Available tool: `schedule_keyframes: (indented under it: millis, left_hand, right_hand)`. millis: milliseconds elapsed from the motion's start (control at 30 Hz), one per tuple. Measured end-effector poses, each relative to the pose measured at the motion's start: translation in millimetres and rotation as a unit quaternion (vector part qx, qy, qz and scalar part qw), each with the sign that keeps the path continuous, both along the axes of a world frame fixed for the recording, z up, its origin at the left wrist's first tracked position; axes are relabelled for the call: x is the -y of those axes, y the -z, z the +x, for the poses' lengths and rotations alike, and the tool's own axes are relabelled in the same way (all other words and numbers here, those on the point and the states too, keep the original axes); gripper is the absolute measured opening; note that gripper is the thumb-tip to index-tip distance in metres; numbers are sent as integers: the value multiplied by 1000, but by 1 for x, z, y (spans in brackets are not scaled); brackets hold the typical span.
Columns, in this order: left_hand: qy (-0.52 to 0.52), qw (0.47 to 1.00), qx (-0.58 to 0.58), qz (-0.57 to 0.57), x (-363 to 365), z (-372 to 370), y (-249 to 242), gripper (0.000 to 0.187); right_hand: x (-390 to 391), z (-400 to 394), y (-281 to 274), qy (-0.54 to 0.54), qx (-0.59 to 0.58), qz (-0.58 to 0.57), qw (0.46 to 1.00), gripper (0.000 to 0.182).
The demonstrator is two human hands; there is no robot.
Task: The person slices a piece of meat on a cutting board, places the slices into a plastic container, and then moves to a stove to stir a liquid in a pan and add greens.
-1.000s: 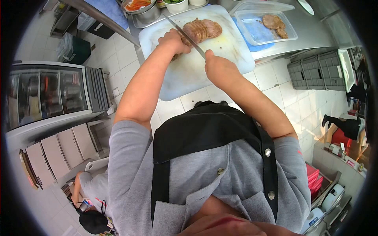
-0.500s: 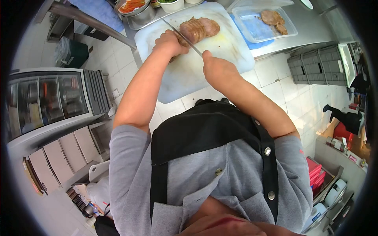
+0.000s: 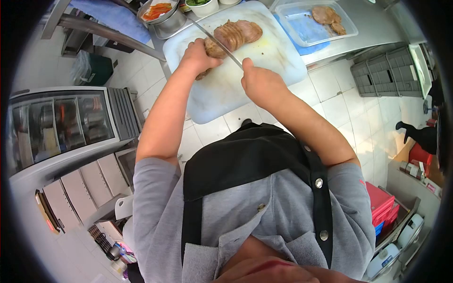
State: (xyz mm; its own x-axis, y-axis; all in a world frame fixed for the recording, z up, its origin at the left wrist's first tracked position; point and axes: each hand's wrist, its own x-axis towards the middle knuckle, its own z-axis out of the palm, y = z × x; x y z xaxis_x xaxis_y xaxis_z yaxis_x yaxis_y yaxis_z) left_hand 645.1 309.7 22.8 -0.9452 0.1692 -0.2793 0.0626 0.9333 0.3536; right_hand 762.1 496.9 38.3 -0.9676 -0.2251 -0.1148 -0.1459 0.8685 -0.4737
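Observation:
A piece of cooked meat [image 3: 216, 50] lies on the white cutting board [image 3: 222, 96]. My left hand [image 3: 197, 57] grips its left end, fingers curled over the far side and thumb along the near side. Closed around the handle of a long knife [image 3: 230, 55] is my right hand [image 3: 263, 81], and the handle itself is hidden in the fist. The blade runs diagonally across the meat, its tip pointing to the far left. Just right of the blade, several cut meat slices [image 3: 230, 34] lean together in a row, some still overlapping.
Right of the board stands a clear plastic container [image 3: 302, 41] holding meat slices [image 3: 325, 16]. Behind the board at left are a metal bowl of orange strips [image 3: 157, 11] and a white tub of greens [image 3: 202, 5]. A grey crate [image 3: 384, 73] sits farther right.
My left hand has shifted slightly left and opened its grip a little, so more of the meat shows beside the blade. The knife stays at nearly the same place.

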Motion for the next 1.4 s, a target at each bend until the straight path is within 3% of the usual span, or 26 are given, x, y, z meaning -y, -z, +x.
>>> schedule_keyframes:
  millis: [600, 967, 1400]
  left_hand:
    - [-17, 996, 6, -84, -12, -6, 4, 102]
    - [-23, 998, 42, -49, -11, -10, 6, 105]
    - [-24, 994, 53, -95, -15, -14, 9, 104]
  right_hand:
    - [9, -10, -5, -23, 13, 12, 1000, 14]
    - [8, -12, -2, -25, 26, 5, 999, 15]
    - [12, -10, 5, -21, -3, 15, 1000, 12]
